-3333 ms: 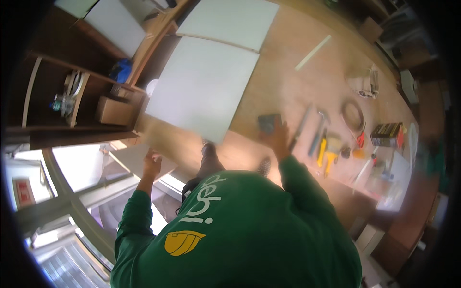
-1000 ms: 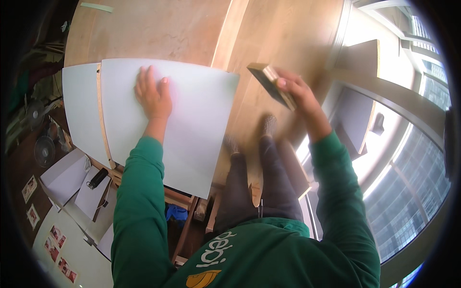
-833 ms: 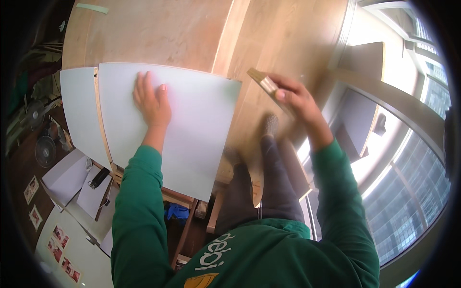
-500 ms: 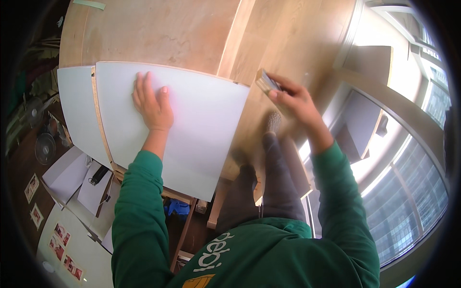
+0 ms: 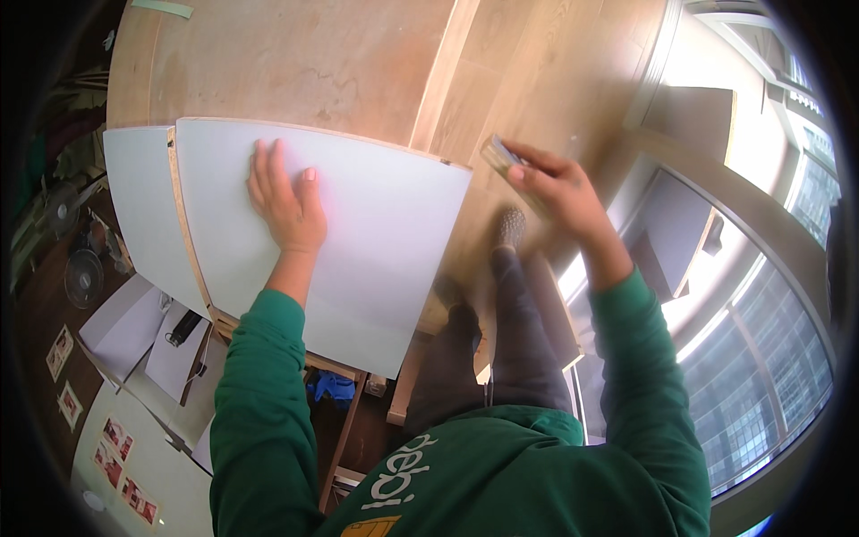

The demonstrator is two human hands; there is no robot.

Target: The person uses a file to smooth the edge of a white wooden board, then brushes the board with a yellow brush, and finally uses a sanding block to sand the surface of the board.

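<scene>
Left hand (image 5: pixel 291 210) flat on board (image 5: pixel 376 251), fingers apart; right hand (image 5: pixel 562 190) clamped on block (image 5: pixel 497 157) — partly hidden; cabinet (image 5: pixel 347 436) holds blue bundle (image 5: pixel 335 387) — unclear.

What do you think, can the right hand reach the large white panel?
Probably yes: the right hand is close beside the large white panel, with only its held block between them.

White lowercase lettering (image 5: pixel 400 473) runs across the front of the green long-sleeved fabric sweatshirt (image 5: pixel 510 470), between its hem and a partly visible yellow emblem (image 5: pixel 371 527). Any print on the three small red-and-white rectangular cards (image 5: pixel 108 465) on the pale flat panel (image 5: pixel 172 474), or on the two rectangular cards (image 5: pixel 60 353) on the dark brown surface (image 5: pixel 40 313), is too small to read.
</scene>
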